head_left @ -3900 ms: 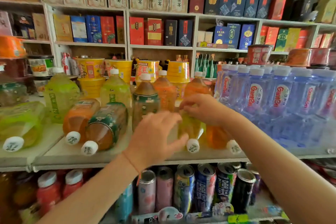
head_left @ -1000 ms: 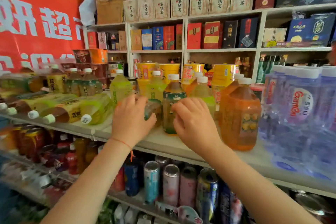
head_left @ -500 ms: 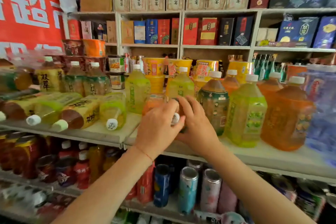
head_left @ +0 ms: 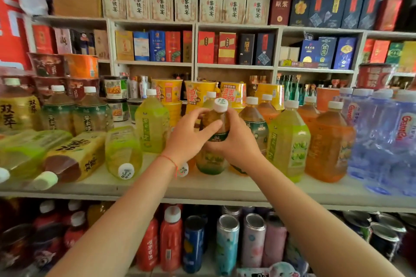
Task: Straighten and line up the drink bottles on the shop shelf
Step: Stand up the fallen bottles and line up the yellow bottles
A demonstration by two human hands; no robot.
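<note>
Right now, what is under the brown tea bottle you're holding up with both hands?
Below the brown tea bottle, a green-bottomed bottle shows beneath the hands, and a white cap beside the left wrist. The hands cover their upper parts.

Boxed goods [head_left: 173, 46] on back shelves, noodle cups [head_left: 167, 90], cans [head_left: 227, 245] below.

Just one view here, a wide-angle head cam looking forward and slightly down, close up on the pale shop shelf board [head_left: 225, 189] at about chest level, with both forearms reaching in from the bottom edge.
</note>
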